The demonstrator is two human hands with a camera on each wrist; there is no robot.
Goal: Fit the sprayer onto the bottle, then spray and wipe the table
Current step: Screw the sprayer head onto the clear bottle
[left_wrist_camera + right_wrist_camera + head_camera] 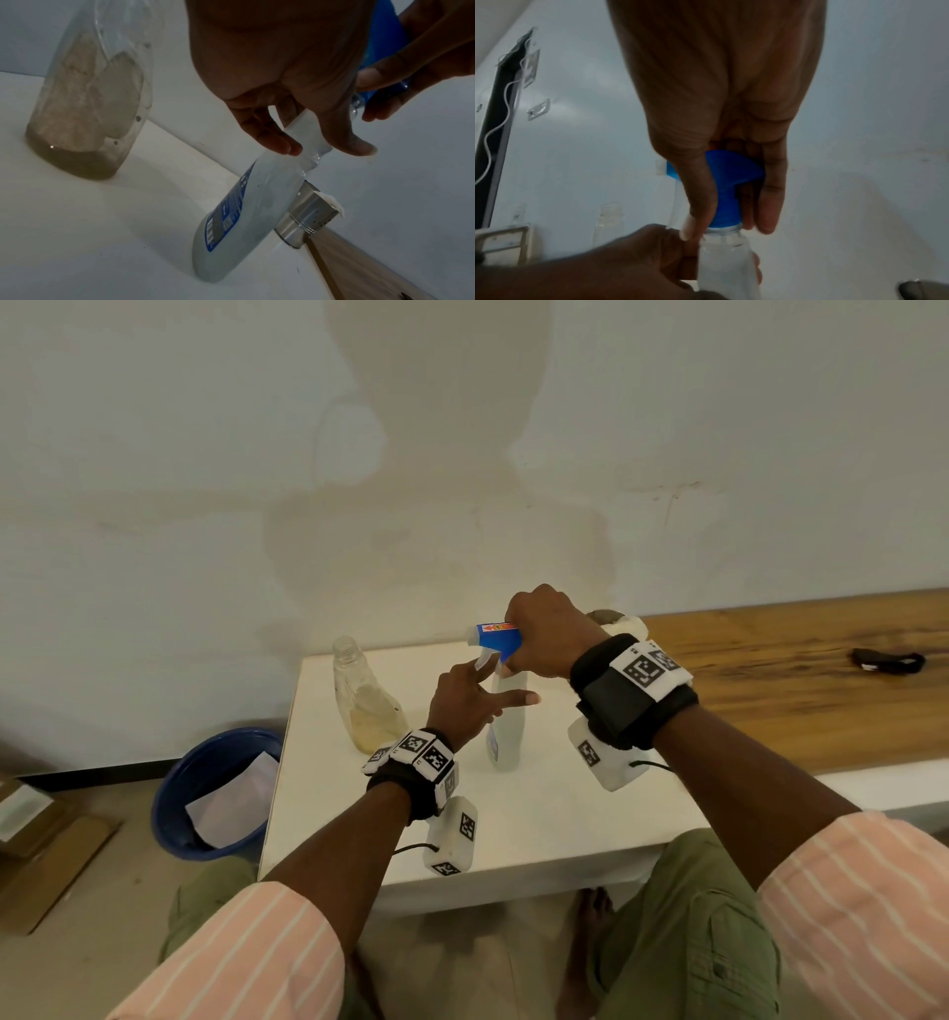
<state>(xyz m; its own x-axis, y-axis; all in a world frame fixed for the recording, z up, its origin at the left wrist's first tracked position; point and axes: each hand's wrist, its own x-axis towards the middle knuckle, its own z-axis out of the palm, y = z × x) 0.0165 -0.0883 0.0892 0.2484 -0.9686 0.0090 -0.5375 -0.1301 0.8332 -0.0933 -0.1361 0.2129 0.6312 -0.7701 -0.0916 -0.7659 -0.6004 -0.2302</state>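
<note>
A translucent spray bottle (506,737) with a blue label stands on the white table (539,819). My left hand (482,690) pinches its narrow neck between thumb and fingers, which shows plainly in the left wrist view (323,148). The blue sprayer (495,636) sits on top of the bottle, its white trigger pointing left. My right hand (539,634) grips the sprayer from above. In the right wrist view the blue sprayer collar (727,203) meets the bottle (726,268) at its mouth, with thumb and fingers either side. Whether the collar is screwed tight is unclear.
An uncapped clear bottle (369,706) with yellowish contents stands at the table's left. A steel cup (306,215) holding white cloth sits behind the spray bottle. A wooden bench (796,680) with a black object (888,661) lies right. A blue basin (215,793) sits on the floor, left.
</note>
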